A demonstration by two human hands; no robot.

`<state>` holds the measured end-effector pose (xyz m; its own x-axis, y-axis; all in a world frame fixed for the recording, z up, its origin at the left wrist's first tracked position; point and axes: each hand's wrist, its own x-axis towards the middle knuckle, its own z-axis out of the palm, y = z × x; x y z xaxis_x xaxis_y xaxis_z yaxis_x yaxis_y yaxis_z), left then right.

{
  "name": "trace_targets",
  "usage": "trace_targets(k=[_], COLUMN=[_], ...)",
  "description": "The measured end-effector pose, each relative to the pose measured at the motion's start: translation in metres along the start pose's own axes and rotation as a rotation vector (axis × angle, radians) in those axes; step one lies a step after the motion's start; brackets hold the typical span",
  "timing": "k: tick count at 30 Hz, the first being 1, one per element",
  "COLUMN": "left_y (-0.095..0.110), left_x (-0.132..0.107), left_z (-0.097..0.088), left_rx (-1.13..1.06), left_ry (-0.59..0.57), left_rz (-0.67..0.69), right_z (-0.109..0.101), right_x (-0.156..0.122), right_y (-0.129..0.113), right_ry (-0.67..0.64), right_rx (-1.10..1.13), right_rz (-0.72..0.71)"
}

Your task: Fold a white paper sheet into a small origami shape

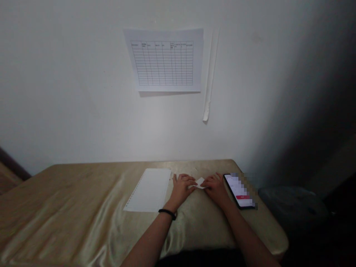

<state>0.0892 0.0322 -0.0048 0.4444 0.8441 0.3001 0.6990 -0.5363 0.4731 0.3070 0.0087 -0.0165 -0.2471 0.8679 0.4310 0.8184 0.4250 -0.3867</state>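
Together, left hand point(181, 186) and right hand point(213, 186) pinch a small paper piece point(200, 182) near the counter's point(83, 207) far edge; pressing creases flat against it should keep folds crisp.

Dim, soft focus — right side sinks into shadow, edges bowed.

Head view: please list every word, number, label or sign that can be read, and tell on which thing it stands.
None can be read.
Printed table sheet on the wall: header words too small and blurred.
Phone beside the right hand: screen partly pixelated, text too small.
Perforated sheet beside the left hand: no text visible.
Small folded paper between both hands: no text visible.
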Motion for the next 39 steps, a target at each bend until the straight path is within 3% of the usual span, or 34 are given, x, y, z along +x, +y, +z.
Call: trace_targets(k=[8,16,25,39], left_y=[-0.006,-0.011,-0.01,-0.005], left_x=[0.0,-0.001,-0.003,-0.002], left_z=[-0.001,-0.012,-0.013,-0.01], left_rx=[0.003,0.054,0.002,-0.091], left_ry=[-0.014,-0.025,-0.042,-0.005], left_rz=[0.015,0.0,-0.015,-0.092], right_z=[-0.001,-0.01,-0.011,-0.005], right_x=[0.0,-0.002,-0.003,0.001], right_y=[-0.002,0.007,0.003,0.002], right_ry=[-0.058,-0.012,-0.026,0.055], right_rx=[0.093,0.066,0.061,0.131], right_rz=[0.072,0.056,0.074,0.147])
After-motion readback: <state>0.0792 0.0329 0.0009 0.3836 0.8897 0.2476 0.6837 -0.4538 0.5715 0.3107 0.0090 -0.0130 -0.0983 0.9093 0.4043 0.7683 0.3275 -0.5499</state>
